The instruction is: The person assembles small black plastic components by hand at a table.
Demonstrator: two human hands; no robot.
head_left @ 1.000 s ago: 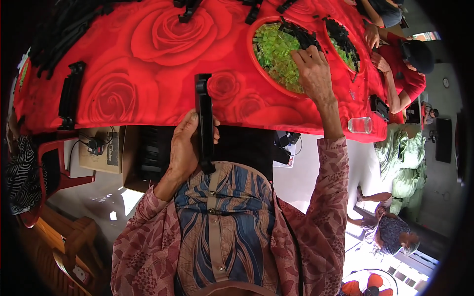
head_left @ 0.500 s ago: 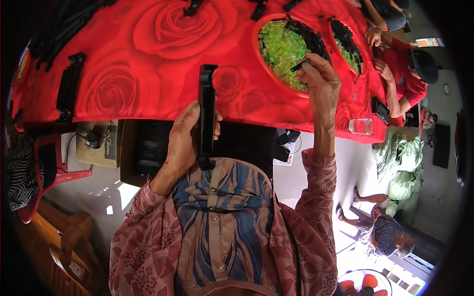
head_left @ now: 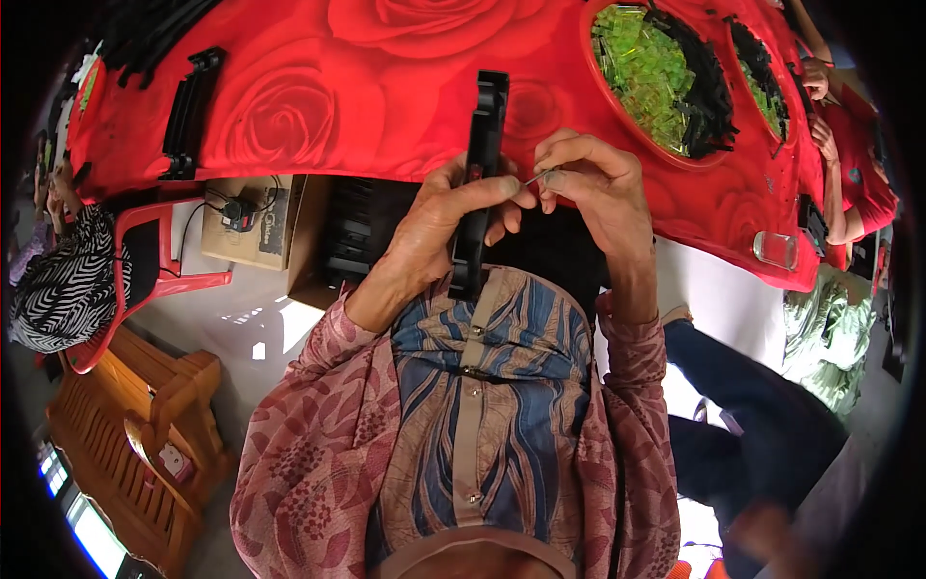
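My left hand [head_left: 434, 222] grips a long, narrow black plastic bar [head_left: 489, 116], held nearly upright in front of my body, with the thumb lying across it. Close to its right side, my right hand [head_left: 608, 188] is closed in a pinch on a small thin piece [head_left: 536, 178]. The fingertips of both hands are almost together there, and the fingers partly hide this piece. Beyond my right hand, a round red basin [head_left: 666, 158] on the table holds yellow-green translucent pieces [head_left: 641, 77] and small black pieces [head_left: 709, 92].
A red rose-patterned cloth [head_left: 405, 106] covers the table. More black bars [head_left: 191, 116] lie at left, a clear glass [head_left: 775, 250] at the right edge. Below are a cardboard box [head_left: 246, 241] and red chair [head_left: 193, 282]. A person in dark trousers [head_left: 762, 415] is close behind my right side.
My right hand has come from above the basin to the black bar, bringing the small piece. The view has shifted, and a person in dark trousers has appeared at lower right.
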